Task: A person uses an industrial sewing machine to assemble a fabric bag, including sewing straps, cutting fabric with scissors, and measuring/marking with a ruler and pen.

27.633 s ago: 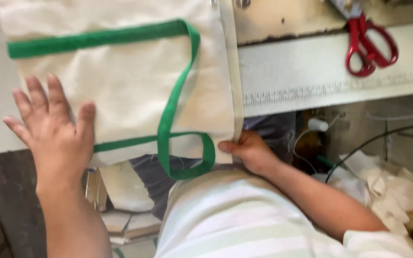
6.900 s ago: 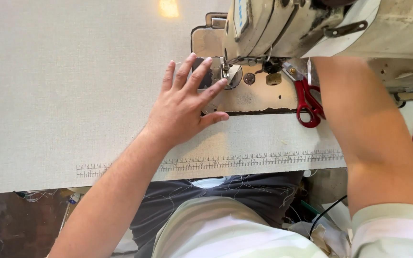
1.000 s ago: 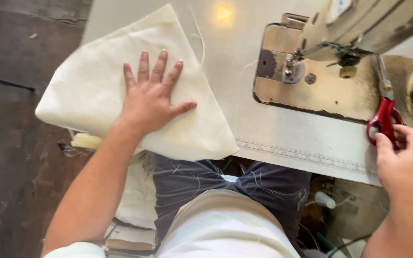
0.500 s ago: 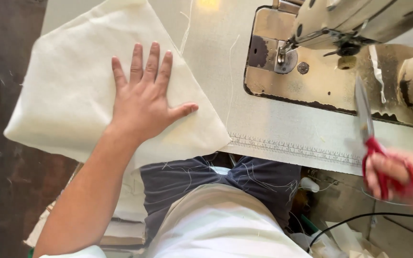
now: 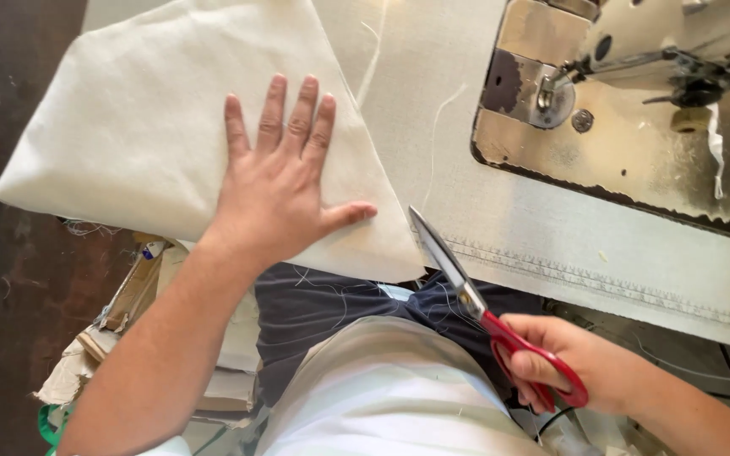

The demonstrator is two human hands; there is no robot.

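My left hand (image 5: 279,181) lies flat, fingers spread, on a folded cream cloth (image 5: 145,127) that overhangs the near left edge of the sewing table (image 5: 585,253). My right hand (image 5: 572,361) grips red-handled scissors (image 5: 475,304) low at the right, below the table edge. Their blades are together and point up and left, the tip close to the cloth's near right corner, by my left thumb. Loose threads trail from the cloth across the table.
A sewing machine (image 5: 661,51) with its worn metal bed plate (image 5: 627,143) fills the upper right. A ruler strip (image 5: 601,283) runs along the table's near edge. Cloth scraps and cardboard (image 5: 120,312) lie on the dark floor at the lower left. My lap is below the table edge.
My right hand took the scissors from beside the machine, brought them down and left, and their tip now sits near the cloth's corner. My left hand stays pressed on the cloth.
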